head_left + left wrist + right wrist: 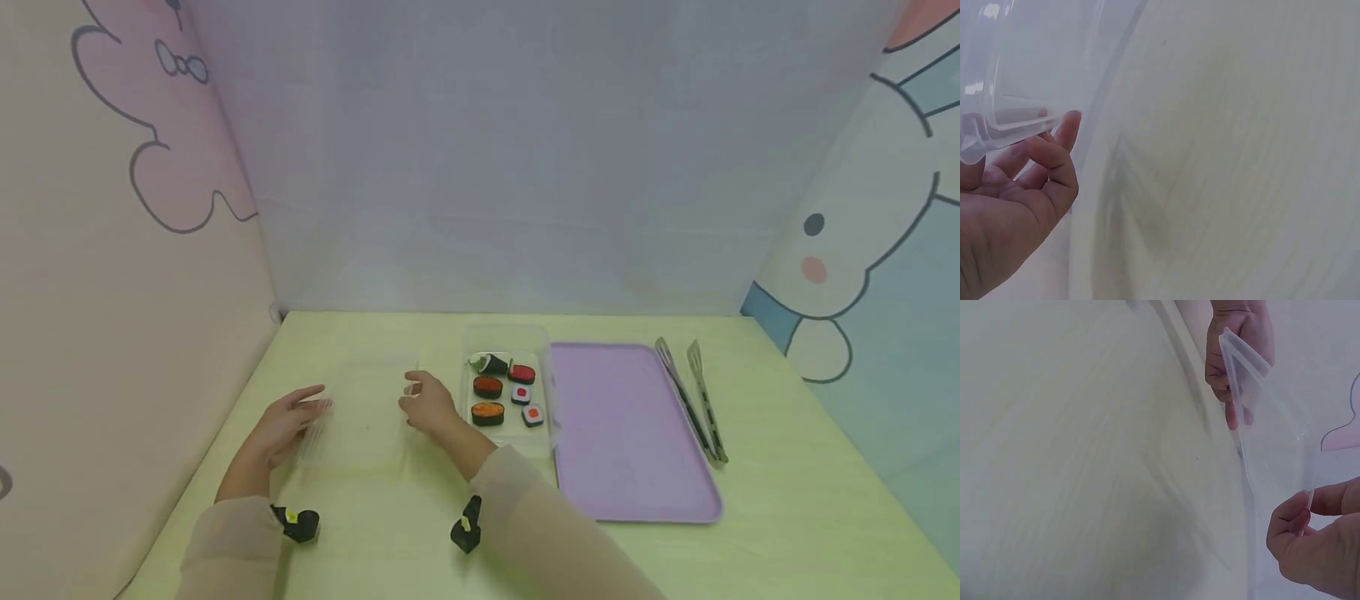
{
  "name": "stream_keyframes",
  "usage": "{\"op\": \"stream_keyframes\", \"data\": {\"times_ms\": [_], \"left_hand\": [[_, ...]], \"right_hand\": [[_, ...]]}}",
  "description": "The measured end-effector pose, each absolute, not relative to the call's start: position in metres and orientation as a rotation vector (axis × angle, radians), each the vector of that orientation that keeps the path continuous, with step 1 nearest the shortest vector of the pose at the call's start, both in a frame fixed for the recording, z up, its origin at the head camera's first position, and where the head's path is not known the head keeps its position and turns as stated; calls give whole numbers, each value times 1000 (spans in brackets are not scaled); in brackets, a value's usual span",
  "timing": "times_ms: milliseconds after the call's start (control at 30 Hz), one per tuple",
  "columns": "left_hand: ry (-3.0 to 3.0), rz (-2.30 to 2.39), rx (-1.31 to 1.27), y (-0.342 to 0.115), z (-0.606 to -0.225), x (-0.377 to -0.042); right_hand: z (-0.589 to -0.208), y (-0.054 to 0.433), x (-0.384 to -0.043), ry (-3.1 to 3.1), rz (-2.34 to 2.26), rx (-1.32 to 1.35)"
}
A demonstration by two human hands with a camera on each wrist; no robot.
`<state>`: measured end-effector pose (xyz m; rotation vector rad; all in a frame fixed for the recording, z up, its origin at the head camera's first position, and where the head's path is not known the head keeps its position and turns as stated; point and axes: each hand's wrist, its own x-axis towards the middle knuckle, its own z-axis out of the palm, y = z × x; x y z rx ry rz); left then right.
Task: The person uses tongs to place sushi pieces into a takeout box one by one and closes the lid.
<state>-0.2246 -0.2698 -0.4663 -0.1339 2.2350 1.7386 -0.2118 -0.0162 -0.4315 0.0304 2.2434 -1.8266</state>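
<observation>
Between my two hands, a clear plastic lid (360,417) is held level with its shadow on the table below. My left hand (288,425) grips its left edge; in the left wrist view the fingers (1060,164) curl at the rim and the thumb is largely hidden. On the opposite edge my right hand (431,406) pinches the rim between thumb and fingers, as the right wrist view shows at the lid's corner (1291,462). Just right of that hand stands a clear plastic box (546,333) with several toy sushi pieces (488,387) inside.
A purple tray (630,433) lies right of the box, its left edge against the box's side. Two pairs of metal tongs (705,400) lie along the tray's right side. Printed cloth walls (495,167) enclose the table (810,500) at the back and sides.
</observation>
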Motion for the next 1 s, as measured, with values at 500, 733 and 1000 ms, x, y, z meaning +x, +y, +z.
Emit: {"op": "stream_keyframes", "data": {"times_ms": [500, 733, 1000], "left_hand": [[2237, 1904, 134, -217, -419, -222], [2243, 1910, 241, -177, -408, -223], [2224, 1956, 327, -134, -403, -228]], "right_hand": [[-384, 61, -216, 2280, -1816, -45], [-379, 106, -214, 2350, -1802, -74], [-375, 150, -207, 2345, -1865, -18]]}}
